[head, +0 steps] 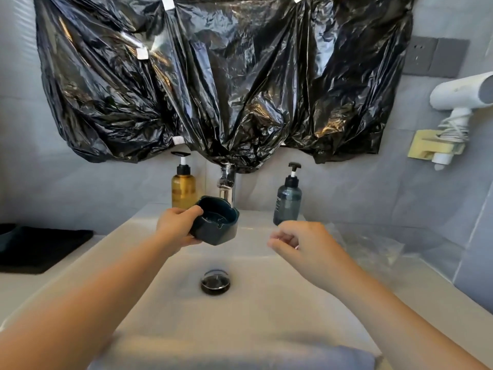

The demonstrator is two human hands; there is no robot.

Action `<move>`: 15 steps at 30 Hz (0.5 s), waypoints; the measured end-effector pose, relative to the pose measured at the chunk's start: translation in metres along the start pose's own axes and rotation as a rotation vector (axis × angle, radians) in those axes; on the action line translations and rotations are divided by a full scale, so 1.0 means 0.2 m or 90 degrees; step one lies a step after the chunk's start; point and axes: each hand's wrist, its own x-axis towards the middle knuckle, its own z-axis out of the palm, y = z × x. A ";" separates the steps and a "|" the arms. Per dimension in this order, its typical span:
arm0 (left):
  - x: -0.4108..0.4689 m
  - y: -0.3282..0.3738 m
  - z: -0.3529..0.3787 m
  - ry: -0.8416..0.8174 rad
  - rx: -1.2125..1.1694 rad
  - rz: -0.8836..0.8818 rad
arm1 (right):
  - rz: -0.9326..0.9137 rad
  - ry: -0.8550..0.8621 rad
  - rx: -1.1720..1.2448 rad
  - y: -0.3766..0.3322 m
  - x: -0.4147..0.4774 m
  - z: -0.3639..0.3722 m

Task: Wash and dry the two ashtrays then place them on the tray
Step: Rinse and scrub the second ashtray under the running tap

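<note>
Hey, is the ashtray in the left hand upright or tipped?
Tipped. The left hand grips the ashtray over the sink, its opening tilted toward the camera so the inside shows.

Pretty clearly a bathroom is being shown: a white washbasin is being backed by an amber pump bottle, a tap and a grey pump bottle, and a hair dryer is being held on the wall.

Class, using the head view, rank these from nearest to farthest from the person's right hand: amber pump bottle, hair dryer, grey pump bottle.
1. Grey pump bottle, just behind the right hand.
2. Amber pump bottle, left of the faucet.
3. Hair dryer, hung high at far right.
</note>
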 end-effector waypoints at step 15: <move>0.19 -0.09 -0.05 -0.063 -0.041 0.048 | -0.050 0.192 -0.002 -0.19 0.72 0.13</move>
